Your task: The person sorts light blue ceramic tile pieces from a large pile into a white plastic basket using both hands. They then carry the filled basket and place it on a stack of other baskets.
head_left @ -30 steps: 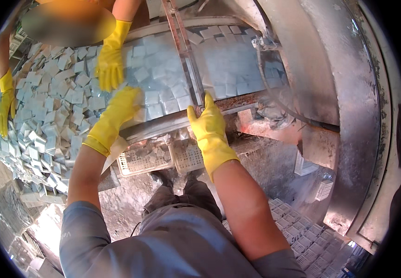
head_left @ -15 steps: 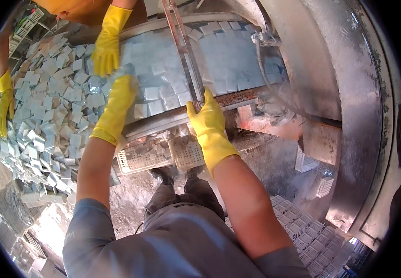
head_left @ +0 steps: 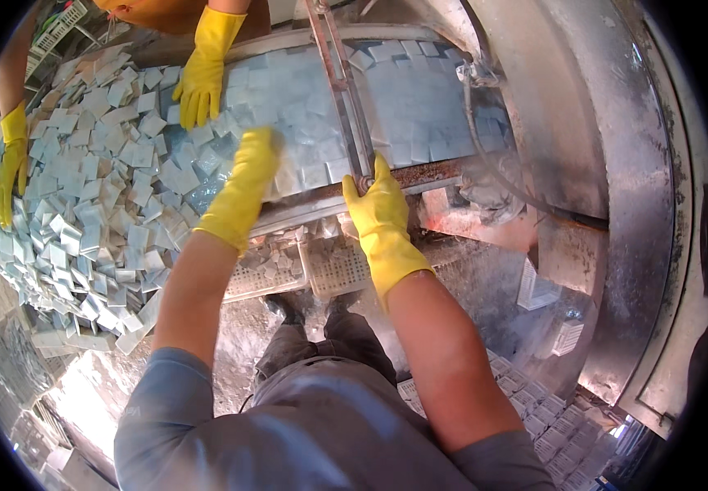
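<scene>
Wearing a yellow rubber glove, my right hand (head_left: 380,214) grips the near end of a rusty metal crossbar frame (head_left: 344,90), thumb on one side and forefinger on the other. The crossbar spans a wet bed of pale square tiles (head_left: 403,94), lying mostly flat. My left hand (head_left: 246,180), gloved alike, is over the near edge of the tile bed, left of the crossbar. Motion smears its fingers, so their grip is unclear. Left of it spreads a heap of loose tiles (head_left: 96,196), jumbled at all angles.
Opposite, a co-worker's yellow-gloved hand (head_left: 203,82) hovers over the tiles; their other hand (head_left: 12,168) rests beside the heap. Below the bed's rusty edge stand cream plastic baskets (head_left: 338,268) holding broken pieces. A large metal housing (head_left: 636,196) and a hose (head_left: 485,155) are at right.
My left hand has swept right, toward the crossbar. The crossbar and my right hand sit slightly farther right in view. The co-worker's nearer hand has moved up and right.
</scene>
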A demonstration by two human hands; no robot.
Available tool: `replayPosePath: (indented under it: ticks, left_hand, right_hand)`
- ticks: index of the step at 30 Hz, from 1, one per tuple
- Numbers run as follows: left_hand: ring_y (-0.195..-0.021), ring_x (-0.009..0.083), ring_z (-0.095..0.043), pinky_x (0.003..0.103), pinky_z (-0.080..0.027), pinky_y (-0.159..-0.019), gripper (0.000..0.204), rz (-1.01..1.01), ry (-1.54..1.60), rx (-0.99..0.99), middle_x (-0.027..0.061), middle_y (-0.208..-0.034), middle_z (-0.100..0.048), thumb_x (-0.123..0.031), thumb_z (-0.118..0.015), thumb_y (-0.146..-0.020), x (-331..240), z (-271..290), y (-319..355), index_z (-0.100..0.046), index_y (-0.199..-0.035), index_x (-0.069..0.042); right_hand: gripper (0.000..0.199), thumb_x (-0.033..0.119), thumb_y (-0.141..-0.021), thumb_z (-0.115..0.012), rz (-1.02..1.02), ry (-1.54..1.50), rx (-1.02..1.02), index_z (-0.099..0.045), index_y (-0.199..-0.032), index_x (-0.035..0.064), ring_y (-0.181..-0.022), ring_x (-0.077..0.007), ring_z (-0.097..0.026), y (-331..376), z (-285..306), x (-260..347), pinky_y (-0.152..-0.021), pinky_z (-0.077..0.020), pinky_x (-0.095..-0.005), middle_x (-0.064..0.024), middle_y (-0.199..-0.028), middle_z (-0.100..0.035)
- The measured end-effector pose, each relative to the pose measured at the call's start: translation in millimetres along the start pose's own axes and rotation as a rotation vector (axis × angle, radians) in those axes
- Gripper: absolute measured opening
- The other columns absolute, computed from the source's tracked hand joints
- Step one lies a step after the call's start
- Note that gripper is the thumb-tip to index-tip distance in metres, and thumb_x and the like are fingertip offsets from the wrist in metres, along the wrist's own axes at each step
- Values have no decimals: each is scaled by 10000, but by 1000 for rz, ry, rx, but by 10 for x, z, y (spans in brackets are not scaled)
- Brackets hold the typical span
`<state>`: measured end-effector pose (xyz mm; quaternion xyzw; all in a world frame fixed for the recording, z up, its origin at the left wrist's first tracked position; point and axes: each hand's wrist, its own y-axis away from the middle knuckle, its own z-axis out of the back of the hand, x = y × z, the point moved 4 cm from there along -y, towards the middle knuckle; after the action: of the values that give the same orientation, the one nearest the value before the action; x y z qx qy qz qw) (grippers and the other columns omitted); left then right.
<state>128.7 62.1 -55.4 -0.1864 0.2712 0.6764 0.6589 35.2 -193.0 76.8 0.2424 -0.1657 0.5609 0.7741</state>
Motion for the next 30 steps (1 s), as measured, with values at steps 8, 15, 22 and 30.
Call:
replayPosePath:
  ticks: [8,15,22,30]
  left_hand:
    - [-1251,479,-664,531,-541,-1049,577,-157,-43,-231,284,-1356,-687,-261,-749,-961,-343,369,545,-615,-1491,-77]
    - [-1561,617,-262,734,-139,-1276,925,-26,-413,-234,412,-1677,-318,-531,-737,-968,-305,-224,1143,-410,-1635,19]
    - [-1571,583,-295,703,-171,-1294,1019,-130,-234,-107,367,-1664,-372,-488,-841,-860,-859,-419,1378,-414,-1645,0]
    - [-1462,507,-487,662,-327,-1228,791,-276,-465,-503,266,-1608,-532,-488,-749,-969,188,471,328,-517,-1626,-113]
  right_hand:
    - [678,357,-933,-816,48,43,-67,-579,-1493,57,-994,-413,-765,7,35,-103,-874,-607,-509,-190,-1057,-796]
    - [712,390,-933,-806,76,67,-52,-572,-1511,46,-988,-442,-757,-36,-75,-149,-857,-604,-545,-225,-1051,-784]
    - [743,367,-920,-832,72,99,-84,-565,-1528,34,-1000,-440,-761,-31,-31,-137,-874,-610,-520,-226,-1061,-789]
    - [706,384,-945,-806,58,44,-31,-562,-1513,43,-1068,-456,-740,-16,-37,-77,-917,-592,-541,-250,-1136,-774]
